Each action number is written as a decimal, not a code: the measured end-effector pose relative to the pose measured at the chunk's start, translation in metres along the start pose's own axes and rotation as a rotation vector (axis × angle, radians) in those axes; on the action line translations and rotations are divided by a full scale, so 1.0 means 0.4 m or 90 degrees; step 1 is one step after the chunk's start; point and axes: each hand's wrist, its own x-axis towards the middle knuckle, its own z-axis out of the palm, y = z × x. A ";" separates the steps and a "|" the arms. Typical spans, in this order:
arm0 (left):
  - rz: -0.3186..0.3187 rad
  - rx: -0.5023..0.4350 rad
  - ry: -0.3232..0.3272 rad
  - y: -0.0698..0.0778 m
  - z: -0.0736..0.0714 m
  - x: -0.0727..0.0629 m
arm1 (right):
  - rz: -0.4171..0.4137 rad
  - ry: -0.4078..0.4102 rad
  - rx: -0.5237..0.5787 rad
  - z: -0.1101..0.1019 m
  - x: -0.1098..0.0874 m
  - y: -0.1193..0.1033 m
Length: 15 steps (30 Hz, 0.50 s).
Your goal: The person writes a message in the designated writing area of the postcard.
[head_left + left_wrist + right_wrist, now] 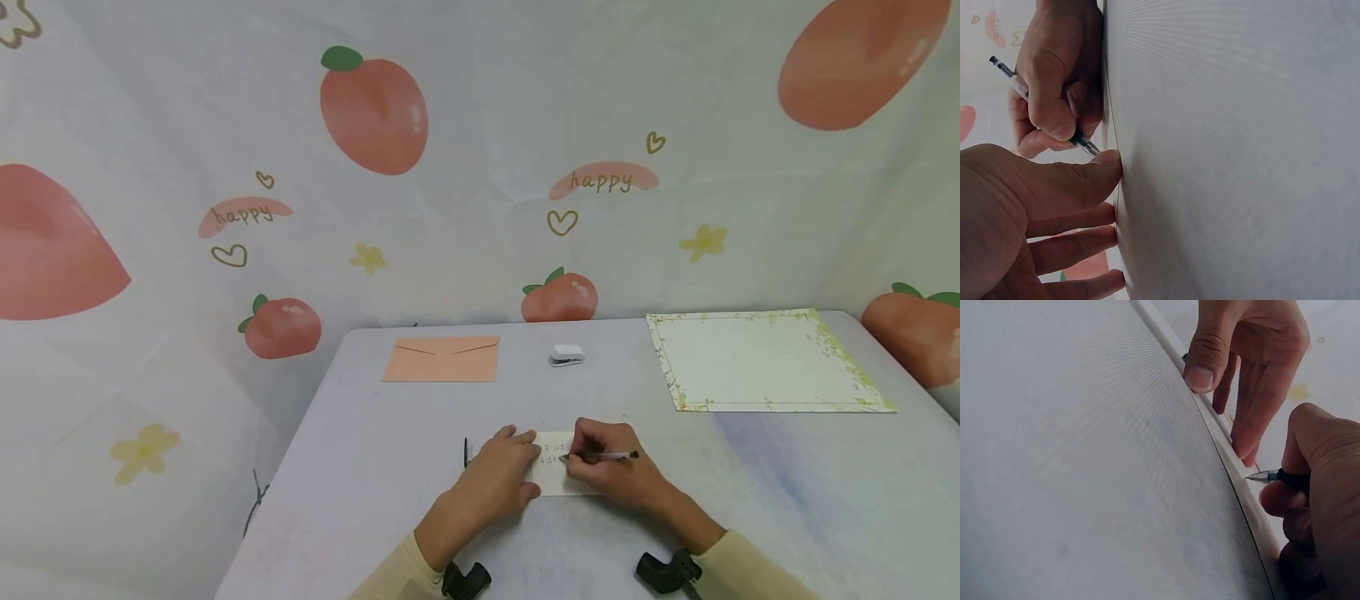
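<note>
In the head view, the left hand [498, 469] lies at the left side of a small pale card [558, 482], fingers extended and thumb apart, resting on its edge. The right hand [628, 483] pinches a pen [618, 455] and rests on the card's right part, the pen's tip at short lines of handwriting too small to read. The card lies on the pale table [375, 467], between the two hands. A thin dark thing [466, 452] shows just beside the left hand, partly hidden. Farther back lie a peach-coloured envelope [441, 362], a small white stapler [567, 356] and, at the right, a large sheet with a floral border [765, 362]; behind hangs a fruit-printed cloth [480, 125]. In the left wrist view, the left hand's fingers are spread and fairly straight, thumb tip at the card's near edge, while the right hand grips the pen beyond. In the right wrist view, the pen's tip meets the card, seen nearly edge-on, near the left hand's fingertips.
</note>
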 end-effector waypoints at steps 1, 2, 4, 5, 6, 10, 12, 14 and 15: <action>-0.001 0.000 -0.001 0.000 0.000 0.000 | 0.001 -0.001 0.000 0.000 0.000 -0.001; -0.003 -0.001 -0.003 0.000 -0.001 0.000 | 0.001 -0.003 0.001 0.000 0.000 -0.002; -0.006 -0.003 -0.006 0.001 -0.001 0.000 | 0.002 -0.005 0.002 0.000 -0.001 -0.003; -0.008 -0.005 -0.007 0.001 -0.001 0.001 | 0.002 -0.006 0.003 -0.001 -0.001 -0.003; -0.009 -0.006 -0.008 0.001 -0.001 0.000 | 0.001 -0.007 0.003 -0.001 -0.001 -0.003; -0.012 -0.009 -0.009 0.001 -0.001 0.000 | 0.001 -0.014 0.005 -0.003 -0.001 -0.002; -0.011 -0.010 -0.008 0.001 -0.002 -0.001 | 0.002 -0.016 0.002 -0.003 -0.001 -0.001; -0.009 -0.009 -0.007 0.001 -0.002 -0.001 | 0.003 -0.012 -0.002 -0.003 0.000 -0.001; -0.009 -0.008 -0.007 0.001 -0.003 -0.001 | 0.003 -0.008 -0.004 -0.003 0.000 -0.001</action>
